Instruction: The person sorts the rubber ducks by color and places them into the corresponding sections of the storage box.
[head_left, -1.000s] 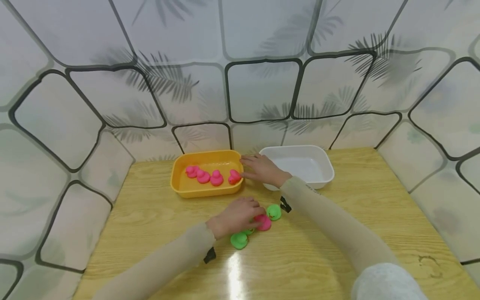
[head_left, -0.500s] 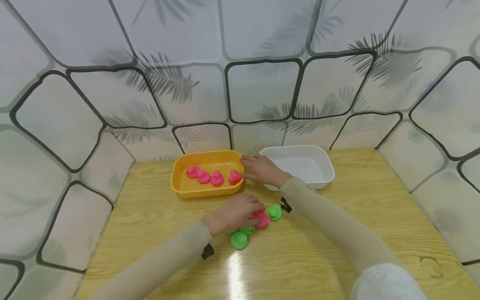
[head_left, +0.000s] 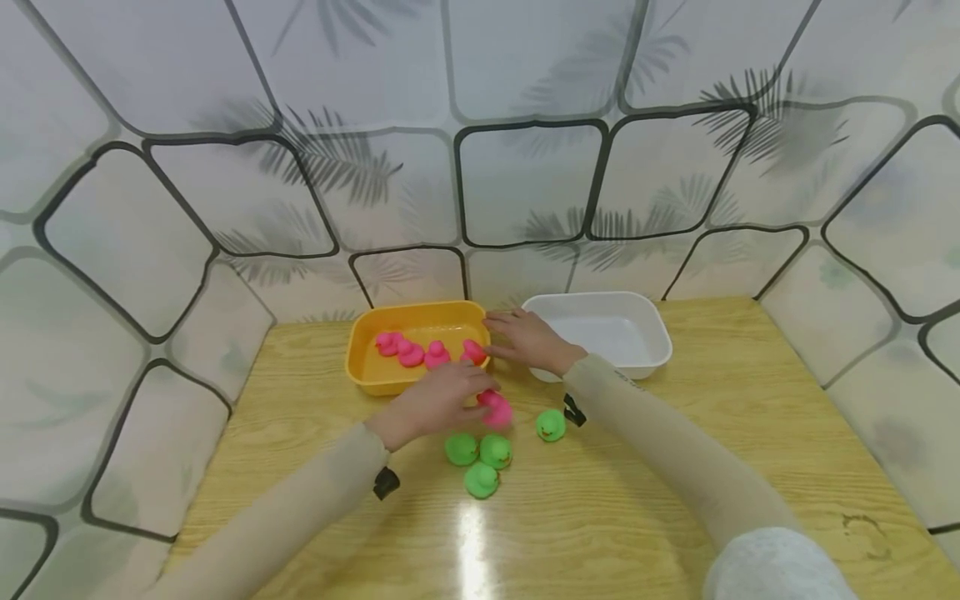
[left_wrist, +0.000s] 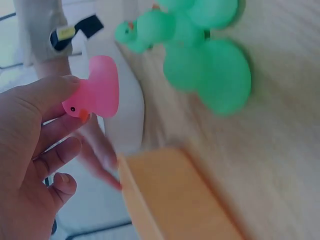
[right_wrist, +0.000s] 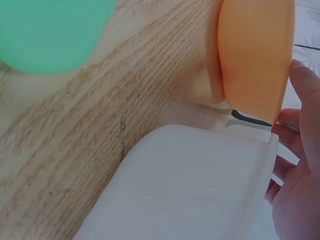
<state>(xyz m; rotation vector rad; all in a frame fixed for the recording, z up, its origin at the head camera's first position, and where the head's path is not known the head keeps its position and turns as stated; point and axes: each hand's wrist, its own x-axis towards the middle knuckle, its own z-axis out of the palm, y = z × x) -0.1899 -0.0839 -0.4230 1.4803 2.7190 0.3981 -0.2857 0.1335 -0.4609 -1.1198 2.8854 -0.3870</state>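
My left hand (head_left: 435, 398) holds a pink rubber duck (left_wrist: 97, 90) between thumb and index finger, raised above the table just in front of the yellow-orange tray (head_left: 375, 379). Its other fingers curl loosely beside the duck. My right hand (head_left: 528, 340) reaches over the near left side of the white tray (head_left: 652, 350). With fairly straight fingers it touches the right rim of the yellow-orange tray. Inside that tray lie several pink rubber ducks (head_left: 409, 353), partly hidden by my left hand. Three green rubber ducks (head_left: 482, 480) sit grouped on the table.
A single green rubber duck (head_left: 551, 425) stands apart, near my right wrist. Both trays stand side by side at the back of the wooden table (head_left: 637, 508). Patterned walls (head_left: 532, 183) enclose the table at the back and on both sides.
My left hand has lifted the pink duck from among the green ones and carried it left and back toward the yellow-orange tray. My right hand stays at the rim.
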